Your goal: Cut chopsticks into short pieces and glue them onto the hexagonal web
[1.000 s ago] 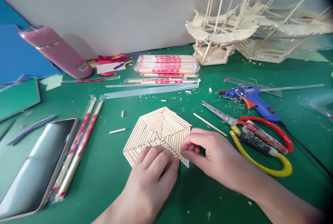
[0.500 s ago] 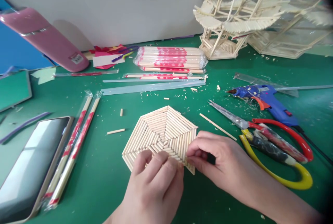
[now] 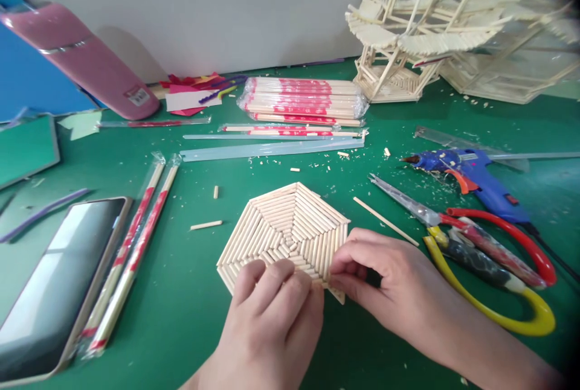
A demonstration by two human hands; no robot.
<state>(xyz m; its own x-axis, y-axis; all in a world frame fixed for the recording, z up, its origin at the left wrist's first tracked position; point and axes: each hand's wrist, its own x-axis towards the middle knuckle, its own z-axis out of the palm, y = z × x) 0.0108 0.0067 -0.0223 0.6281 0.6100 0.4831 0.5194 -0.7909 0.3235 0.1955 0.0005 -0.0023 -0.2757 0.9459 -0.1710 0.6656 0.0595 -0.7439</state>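
1. On the green table (image 3: 190,317), near its front edge, a hexagonal panel of glued wooden sticks (image 3: 285,227) lies flat.
2. Left hand (image 3: 272,317) rests on the panel's near edge, fingers together and pressing down on the sticks.
3. Right hand (image 3: 385,281) pinches the panel's near right corner between thumb and fingertips.
4. Just right of that hand lie scissors with red and yellow handles (image 3: 489,257); a blue glue gun (image 3: 471,175) lies beyond them.
5. A loose thin stick (image 3: 385,221) lies between panel and scissors.
6. Wrapped chopsticks (image 3: 131,251) lie to the left, beside a phone (image 3: 58,281).
7. A stick-built model (image 3: 408,34) stands at the back right.
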